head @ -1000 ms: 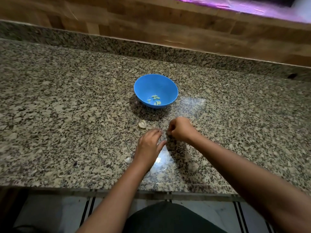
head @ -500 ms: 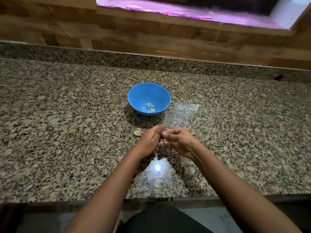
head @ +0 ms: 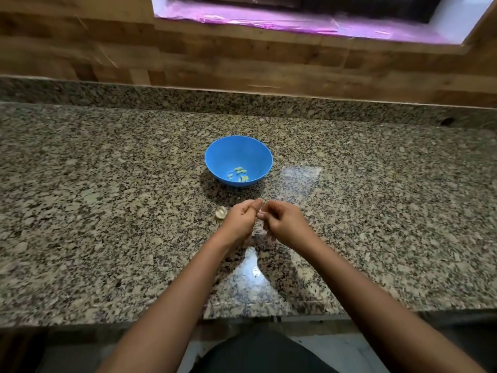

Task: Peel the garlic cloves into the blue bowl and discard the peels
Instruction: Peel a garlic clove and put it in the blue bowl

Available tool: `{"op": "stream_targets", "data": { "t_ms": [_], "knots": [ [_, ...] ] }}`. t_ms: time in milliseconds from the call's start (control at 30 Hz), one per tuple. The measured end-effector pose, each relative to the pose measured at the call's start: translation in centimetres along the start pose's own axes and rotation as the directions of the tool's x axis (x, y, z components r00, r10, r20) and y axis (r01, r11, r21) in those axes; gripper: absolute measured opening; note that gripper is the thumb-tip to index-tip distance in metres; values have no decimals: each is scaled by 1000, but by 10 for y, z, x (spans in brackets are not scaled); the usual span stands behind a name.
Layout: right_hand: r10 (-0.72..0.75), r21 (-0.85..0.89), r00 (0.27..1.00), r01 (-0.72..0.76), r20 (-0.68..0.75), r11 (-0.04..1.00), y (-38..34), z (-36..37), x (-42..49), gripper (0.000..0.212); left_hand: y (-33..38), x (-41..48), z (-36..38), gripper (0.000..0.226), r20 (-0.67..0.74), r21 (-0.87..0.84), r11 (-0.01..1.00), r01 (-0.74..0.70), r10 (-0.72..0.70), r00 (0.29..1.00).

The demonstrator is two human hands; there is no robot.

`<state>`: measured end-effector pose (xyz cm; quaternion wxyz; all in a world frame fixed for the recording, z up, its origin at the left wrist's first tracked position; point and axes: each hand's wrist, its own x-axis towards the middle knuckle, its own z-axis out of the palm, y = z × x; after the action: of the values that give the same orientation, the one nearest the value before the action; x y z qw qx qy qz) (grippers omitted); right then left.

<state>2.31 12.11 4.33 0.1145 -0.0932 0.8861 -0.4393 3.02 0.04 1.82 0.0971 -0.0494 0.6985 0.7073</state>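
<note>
A blue bowl [head: 238,146] stands on the granite counter [head: 107,211] and holds several peeled garlic cloves [head: 238,174]. Just in front of it my left hand [head: 240,220] and my right hand [head: 285,224] meet fingertip to fingertip above the counter. Both have curled fingers and pinch a small pale piece of garlic between them; most of it is hidden by the fingers. A pale piece of garlic [head: 221,212] lies on the counter just left of my left hand.
A granite upstand and a wooden wall [head: 242,57] close off the back of the counter, with a window sill [head: 295,22] above. The counter's front edge [head: 242,314] runs below my forearms.
My hands lifted off the counter and came together, now pinching something small between them. The camera tilted up, so more of the wall and window shows.
</note>
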Motion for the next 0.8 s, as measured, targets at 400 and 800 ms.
{"op": "stream_targets", "data": {
  "t_ms": [400,800],
  "knots": [
    [139,151,988,-149,72,977,0,0,2,17,-3,1,0,25,-58,24,997,71,-69,996],
    [148,460,941,-281,305,842,-1,-12,2,23,-13,3,-1,30,-10,2,1000,10,-10,1000]
  ]
}}
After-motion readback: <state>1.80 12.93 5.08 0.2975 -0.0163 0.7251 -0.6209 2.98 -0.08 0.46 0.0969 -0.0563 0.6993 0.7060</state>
